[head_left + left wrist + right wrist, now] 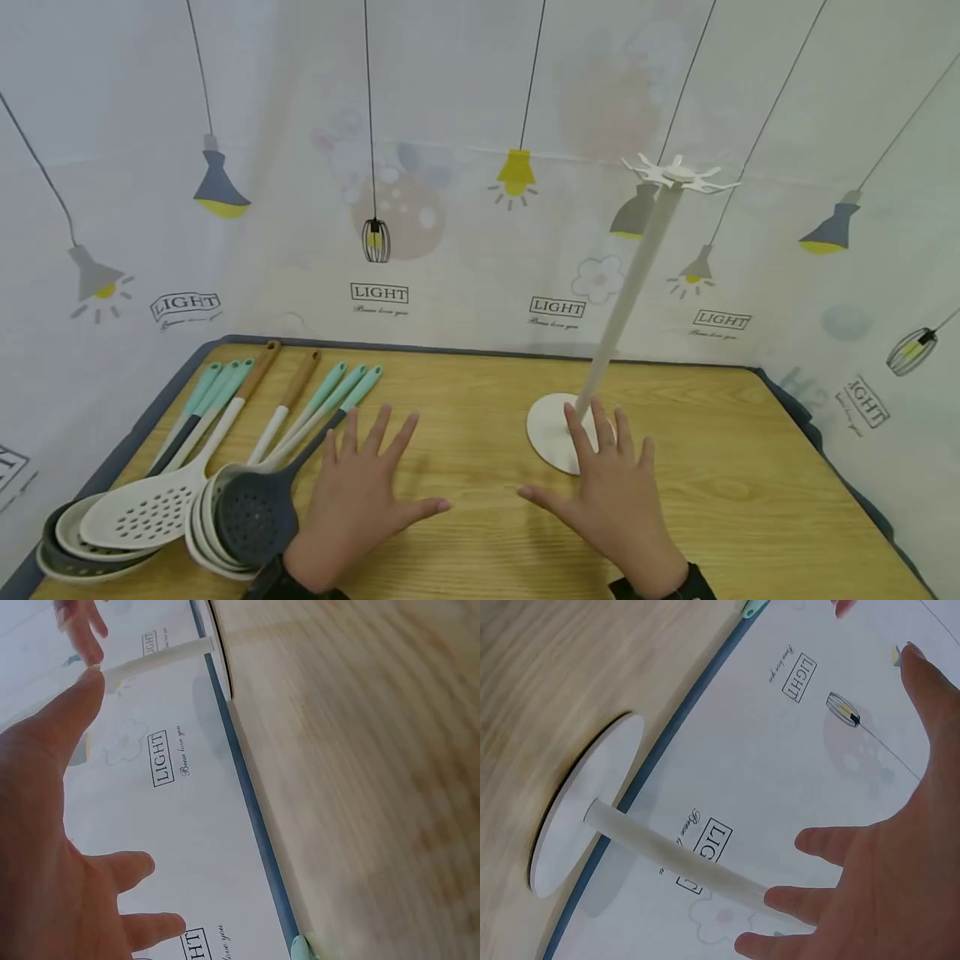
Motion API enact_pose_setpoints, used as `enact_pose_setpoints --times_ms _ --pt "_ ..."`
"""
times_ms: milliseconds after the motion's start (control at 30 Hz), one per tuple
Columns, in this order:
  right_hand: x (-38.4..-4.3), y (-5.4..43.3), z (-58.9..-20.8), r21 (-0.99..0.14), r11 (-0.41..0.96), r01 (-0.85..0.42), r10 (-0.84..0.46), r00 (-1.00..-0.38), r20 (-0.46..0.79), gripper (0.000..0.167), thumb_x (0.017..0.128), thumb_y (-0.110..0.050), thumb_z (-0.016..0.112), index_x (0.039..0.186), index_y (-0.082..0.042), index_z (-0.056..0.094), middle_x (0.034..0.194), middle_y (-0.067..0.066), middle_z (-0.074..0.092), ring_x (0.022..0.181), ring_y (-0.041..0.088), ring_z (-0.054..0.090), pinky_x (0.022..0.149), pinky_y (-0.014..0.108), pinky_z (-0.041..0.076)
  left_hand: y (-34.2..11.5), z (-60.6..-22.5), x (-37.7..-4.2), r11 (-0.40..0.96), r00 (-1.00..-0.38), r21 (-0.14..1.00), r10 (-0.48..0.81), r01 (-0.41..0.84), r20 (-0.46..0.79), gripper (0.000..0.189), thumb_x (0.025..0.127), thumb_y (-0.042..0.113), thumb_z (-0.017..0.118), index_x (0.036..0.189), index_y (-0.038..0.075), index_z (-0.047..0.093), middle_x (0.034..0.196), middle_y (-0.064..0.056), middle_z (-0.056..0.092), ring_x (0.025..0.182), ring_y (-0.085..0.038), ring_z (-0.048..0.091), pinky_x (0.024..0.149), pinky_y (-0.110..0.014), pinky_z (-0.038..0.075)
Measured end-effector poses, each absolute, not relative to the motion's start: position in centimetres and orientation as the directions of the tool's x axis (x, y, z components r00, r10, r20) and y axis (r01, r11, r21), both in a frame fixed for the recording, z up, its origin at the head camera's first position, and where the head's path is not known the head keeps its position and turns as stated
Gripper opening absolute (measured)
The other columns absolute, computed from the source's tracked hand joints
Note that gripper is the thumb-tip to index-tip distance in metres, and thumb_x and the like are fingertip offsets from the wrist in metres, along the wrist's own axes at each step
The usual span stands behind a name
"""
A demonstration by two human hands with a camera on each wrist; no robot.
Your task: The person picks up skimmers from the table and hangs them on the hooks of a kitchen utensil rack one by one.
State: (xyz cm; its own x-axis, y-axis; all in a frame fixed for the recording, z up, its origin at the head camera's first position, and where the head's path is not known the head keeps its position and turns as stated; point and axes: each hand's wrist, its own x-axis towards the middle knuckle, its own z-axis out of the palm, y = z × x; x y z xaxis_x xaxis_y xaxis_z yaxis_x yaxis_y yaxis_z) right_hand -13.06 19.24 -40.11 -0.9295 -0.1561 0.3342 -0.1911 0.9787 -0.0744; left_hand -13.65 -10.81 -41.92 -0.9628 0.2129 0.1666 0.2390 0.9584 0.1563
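My left hand (pixel 356 500) hovers over the front of the table with fingers spread and holds nothing. The right hand (pixel 618 504) is likewise spread and empty, overlapping the round base (pixel 551 437) of a white utensil stand (pixel 630 292) in the head view. A ring of hooks (pixel 678 175) tops the stand's pole, and none carries anything. Beside my left hand lie two stacks of kitchen utensils, among them a dark perforated skimmer (pixel 255 517) and a white slotted turner (pixel 142 508) with a brown handle end. In the right wrist view, the pole (pixel 667 851) passes behind the fingers.
The wooden table (pixel 465 400) has a dark blue edge (pixel 465 350). A white cloth printed with lamps (pixel 465 275) hangs behind and at both sides. Mint and brown handle ends (pixel 363 387) point toward the back edge.
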Motion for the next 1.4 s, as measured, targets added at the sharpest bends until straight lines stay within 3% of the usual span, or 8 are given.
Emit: enact_pose_setpoints --times_ms 167,367,500,667,833,1100,1400 --pt "-13.5 19.7 -39.6 -0.103 0.98 -0.169 -0.125 -0.932 0.341 0.11 0.071 -0.086 0.064 0.155 -0.018 0.041 0.161 0.02 0.036 0.144 0.053 0.036 0.104 0.079 0.032 -11.0 -41.5 -14.0 0.963 -0.978 0.184 0.182 0.198 0.097 0.107 0.075 0.089 0.055 0.159 0.028 0.032 0.164 -0.019 0.032 0.147 -0.057 0.027 0.113 -0.074 0.027" --pt "-14.0 19.9 -39.2 -0.146 0.977 -0.157 -0.103 -0.942 0.321 0.112 0.072 -0.086 0.063 0.155 -0.015 0.04 0.162 0.02 0.033 0.146 0.051 0.032 0.106 0.079 0.029 -11.5 -41.7 -14.3 0.97 -0.992 0.212 0.106 0.119 0.075 0.089 0.09 0.063 0.065 0.161 0.022 0.03 0.158 -0.028 0.037 0.143 -0.06 0.032 0.111 -0.075 0.029" --pt "-14.3 20.0 -38.9 -0.142 0.979 -0.149 -0.098 -0.943 0.318 0.114 0.072 -0.087 0.063 0.156 -0.012 0.039 0.162 0.021 0.033 0.145 0.05 0.034 0.105 0.077 0.032 -11.7 -42.1 -14.6 0.973 -0.997 0.218 0.059 0.07 0.057 0.086 0.093 0.054 0.067 0.161 0.017 0.029 0.155 -0.031 0.038 0.14 -0.06 0.034 0.109 -0.075 0.03" --pt "-14.6 20.3 -38.3 -0.14 0.98 -0.138 -0.086 -0.942 0.324 0.116 0.075 -0.085 0.062 0.155 -0.005 0.037 0.16 0.024 0.035 0.144 0.051 0.036 0.105 0.076 0.034 -11.7 -42.3 -14.9 0.975 -0.996 0.216 0.028 0.045 0.085 0.086 0.092 0.052 0.069 0.155 0.002 0.037 0.151 -0.034 0.043 0.136 -0.059 0.041 0.106 -0.073 0.035" --pt "-15.0 20.7 -38.0 -0.207 0.971 -0.118 -0.048 -0.948 0.314 0.116 0.079 -0.081 0.062 0.155 0.002 0.032 0.161 0.025 0.033 0.147 0.05 0.032 0.108 0.076 0.031 -11.7 -42.3 -15.2 0.984 -0.993 0.18 -0.003 0.019 0.12 0.089 0.093 0.053 0.067 0.146 -0.014 0.041 0.146 -0.036 0.047 0.131 -0.058 0.047 0.103 -0.071 0.039" --pt "-15.6 21.0 -37.6 -0.254 0.96 -0.113 -0.023 -0.943 0.333 0.114 0.081 -0.078 0.063 0.155 0.003 0.032 0.16 0.026 0.034 0.147 0.048 0.032 0.11 0.071 0.032 -12.4 -42.6 -15.8 0.988 -0.989 0.151 -0.039 -0.017 0.141 0.089 0.094 0.053 0.066 0.142 -0.018 0.042 0.141 -0.039 0.049 0.123 -0.057 0.052 0.098 -0.07 0.043" --pt "-16.3 21.3 -37.4 -0.288 0.946 -0.151 -0.024 -0.915 0.402 0.107 0.084 -0.071 0.066 0.153 0.004 0.035 0.156 0.029 0.038 0.142 0.048 0.039 0.108 0.068 0.037 -12.8 -43.0 -15.8 0.99 -0.961 0.128 -0.083 -0.051 0.262 0.083 0.09 0.052 0.072 0.13 -0.018 0.051 0.12 -0.035 0.06 0.105 -0.049 0.061 0.087 -0.062 0.051"
